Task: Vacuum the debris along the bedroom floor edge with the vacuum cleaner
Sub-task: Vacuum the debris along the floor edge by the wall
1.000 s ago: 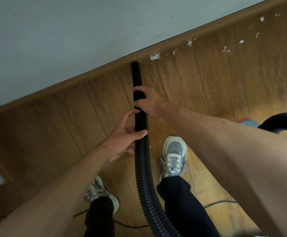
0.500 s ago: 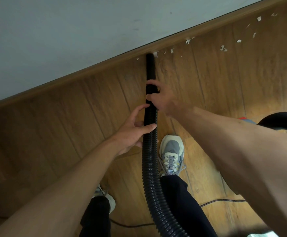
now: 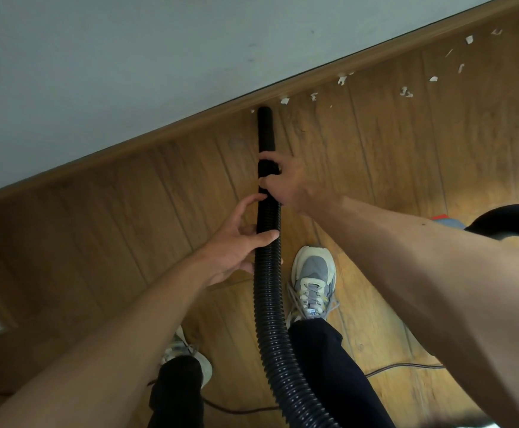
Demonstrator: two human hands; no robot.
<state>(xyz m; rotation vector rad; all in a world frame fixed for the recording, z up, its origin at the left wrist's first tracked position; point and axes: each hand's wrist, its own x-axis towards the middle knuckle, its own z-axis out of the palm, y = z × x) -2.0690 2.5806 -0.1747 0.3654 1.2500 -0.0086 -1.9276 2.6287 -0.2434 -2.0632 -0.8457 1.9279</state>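
Down through the head camera I see one black ribbed vacuum hose (image 3: 267, 291) running up the wooden plank floor (image 3: 437, 156), its smooth nozzle tip (image 3: 264, 125) touching the brown skirting board (image 3: 165, 131). My right hand (image 3: 286, 180) is wrapped around the hose's cuff, fingers curled tight on it. My left hand (image 3: 236, 242) sits just behind on the ribbed part, thumb over the top and fingers loosely cupping it. About ten white paper scraps (image 3: 405, 91) lie right of the nozzle, several against the skirting board. Two grey sneakers (image 3: 312, 279) stand below the hands, one each side of the hose. One thin dark cord (image 3: 400, 367) trails across the floor behind them.
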